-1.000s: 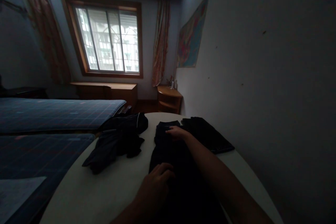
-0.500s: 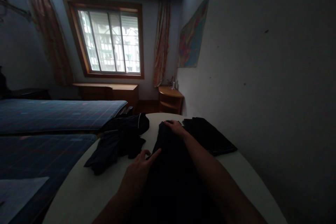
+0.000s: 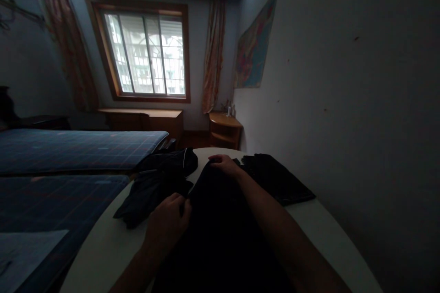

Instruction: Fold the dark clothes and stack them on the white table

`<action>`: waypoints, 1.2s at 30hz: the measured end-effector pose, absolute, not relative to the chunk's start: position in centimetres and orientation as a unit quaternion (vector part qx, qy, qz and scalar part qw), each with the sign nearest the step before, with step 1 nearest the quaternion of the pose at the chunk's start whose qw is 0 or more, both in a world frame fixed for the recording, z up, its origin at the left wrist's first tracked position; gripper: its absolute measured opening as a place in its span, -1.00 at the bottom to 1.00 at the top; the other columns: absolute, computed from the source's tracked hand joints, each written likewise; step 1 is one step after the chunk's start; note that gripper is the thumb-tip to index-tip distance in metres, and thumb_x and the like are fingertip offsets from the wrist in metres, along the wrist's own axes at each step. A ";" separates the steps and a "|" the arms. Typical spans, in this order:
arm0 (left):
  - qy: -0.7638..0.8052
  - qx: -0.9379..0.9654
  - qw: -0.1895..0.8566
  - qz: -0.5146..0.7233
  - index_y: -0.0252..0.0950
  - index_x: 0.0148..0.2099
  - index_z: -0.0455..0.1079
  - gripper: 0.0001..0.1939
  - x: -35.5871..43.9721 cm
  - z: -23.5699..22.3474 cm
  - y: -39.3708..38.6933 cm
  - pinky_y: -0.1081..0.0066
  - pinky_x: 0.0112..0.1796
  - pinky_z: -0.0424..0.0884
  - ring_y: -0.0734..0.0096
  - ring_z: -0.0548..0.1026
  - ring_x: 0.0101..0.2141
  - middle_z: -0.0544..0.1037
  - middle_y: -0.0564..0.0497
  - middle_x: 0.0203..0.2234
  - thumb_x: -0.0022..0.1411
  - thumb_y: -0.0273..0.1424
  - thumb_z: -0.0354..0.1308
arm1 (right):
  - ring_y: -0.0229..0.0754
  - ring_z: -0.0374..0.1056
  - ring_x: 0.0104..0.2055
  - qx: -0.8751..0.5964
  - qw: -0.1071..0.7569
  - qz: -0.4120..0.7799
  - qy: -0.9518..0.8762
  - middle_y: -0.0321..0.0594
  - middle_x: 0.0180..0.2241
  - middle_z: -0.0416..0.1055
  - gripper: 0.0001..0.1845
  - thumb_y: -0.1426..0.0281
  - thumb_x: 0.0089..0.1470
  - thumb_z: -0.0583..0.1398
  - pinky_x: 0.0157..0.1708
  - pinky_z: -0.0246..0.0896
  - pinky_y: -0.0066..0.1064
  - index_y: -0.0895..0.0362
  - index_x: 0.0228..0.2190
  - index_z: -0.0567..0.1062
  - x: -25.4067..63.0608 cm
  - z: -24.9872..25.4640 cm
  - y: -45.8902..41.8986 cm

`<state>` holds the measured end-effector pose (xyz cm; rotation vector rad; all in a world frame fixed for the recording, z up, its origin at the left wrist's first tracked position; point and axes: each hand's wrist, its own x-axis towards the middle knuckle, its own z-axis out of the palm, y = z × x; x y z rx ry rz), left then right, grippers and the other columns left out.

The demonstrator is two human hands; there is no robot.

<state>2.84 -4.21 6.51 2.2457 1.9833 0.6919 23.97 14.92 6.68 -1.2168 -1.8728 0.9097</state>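
A long black garment lies lengthwise on the white round table, running away from me. My left hand is closed in a pinch on the garment's left edge, near its middle. My right hand reaches to the far end and its fingers curl over the top edge of the same garment. A folded black garment lies to the right of my right arm. A crumpled dark garment with a thin white trim lies to the left of my left hand.
A blue checked bed stands left of the table. A white sheet lies at the lower left. A wooden corner shelf and low cabinet stand under the window. The wall rises close on the right.
My left hand slid left from the top of the garment to its left edge and closed on it. My right hand moved a little farther, to the garment's far end.
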 end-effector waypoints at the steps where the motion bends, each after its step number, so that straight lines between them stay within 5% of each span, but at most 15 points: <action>1: 0.652 0.724 0.022 0.226 -0.24 -0.41 0.39 -0.63 2.8 6.5 -4.1 0.40 -0.35 0.28 0.33 0.52 -0.34 0.52 0.01 -0.37 0.41 -0.27 -0.09 | -0.26 0.41 -0.29 -0.473 0.357 0.344 -0.728 -0.20 -0.29 0.55 -0.63 0.47 -0.04 0.30 -0.22 0.29 -0.45 0.21 -0.12 0.56 23.8 6.7 15.0; 5: 0.675 0.701 0.005 0.232 -0.23 -0.45 0.26 -0.67 2.5 6.1 -3.5 0.42 -0.44 0.20 0.35 0.50 -0.44 0.49 0.05 -0.48 0.37 -0.25 -0.01 | -0.23 0.41 -0.27 -0.485 0.359 0.299 -0.739 -0.23 -0.33 0.54 -0.79 0.44 -0.02 0.31 -0.17 0.27 -0.42 0.19 -0.27 0.59 23.2 7.0 15.3; 9: 0.672 0.678 0.018 0.296 -0.21 -0.22 0.29 -0.93 1.9 5.4 -3.0 0.41 -0.41 0.29 0.30 0.54 -0.39 0.54 0.04 -0.40 0.32 -0.35 0.03 | -0.24 0.40 -0.30 -0.510 0.363 0.257 -0.736 -0.25 -0.35 0.52 -0.84 0.37 0.02 0.31 -0.23 0.24 -0.46 0.16 -0.30 0.56 22.5 7.2 15.5; 13: 0.608 0.689 0.041 0.393 -0.22 -0.04 0.31 -0.79 1.9 4.9 -2.8 0.33 -0.23 0.43 0.25 0.57 -0.22 0.56 -0.03 -0.19 0.27 -0.38 0.02 | -0.28 0.39 -0.43 -0.534 0.352 0.246 -0.728 -0.32 -0.47 0.47 -0.84 0.36 0.11 0.25 -0.35 0.21 -0.50 0.13 -0.23 0.49 21.5 7.3 15.3; 19: 0.584 0.699 0.056 0.409 -0.27 0.02 0.44 -0.65 2.1 4.7 -2.7 0.25 -0.11 0.44 0.22 0.55 -0.17 0.55 -0.09 -0.15 0.34 -0.33 -0.09 | -0.32 0.36 -0.62 -0.552 0.311 0.278 -0.722 -0.35 -0.52 0.48 -0.80 0.46 0.26 0.04 -0.48 0.19 -0.53 0.15 -0.09 0.35 19.6 7.5 14.9; 28: 0.673 0.673 0.143 0.270 -0.17 0.19 0.39 -0.52 0.9 4.9 -2.0 0.31 -0.17 0.41 0.25 0.60 -0.19 0.63 -0.08 -0.17 0.33 -0.44 -0.16 | -0.13 0.42 -0.15 -0.579 0.320 0.189 -0.726 -0.07 -0.21 0.51 -0.83 0.44 0.25 0.07 -0.14 0.17 -0.40 0.16 -0.17 0.43 17.9 6.9 14.7; 36: 0.707 0.641 0.085 0.286 -0.19 0.16 0.38 -0.59 1.2 5.3 -0.3 0.31 -0.20 0.39 0.13 0.57 -0.11 0.60 -0.08 -0.07 0.37 -0.20 -0.05 | -0.18 0.40 -0.19 -0.545 0.321 0.167 -0.757 -0.12 -0.21 0.52 -0.85 0.44 0.23 0.12 -0.19 0.14 -0.42 0.16 -0.19 0.46 18.1 6.7 14.5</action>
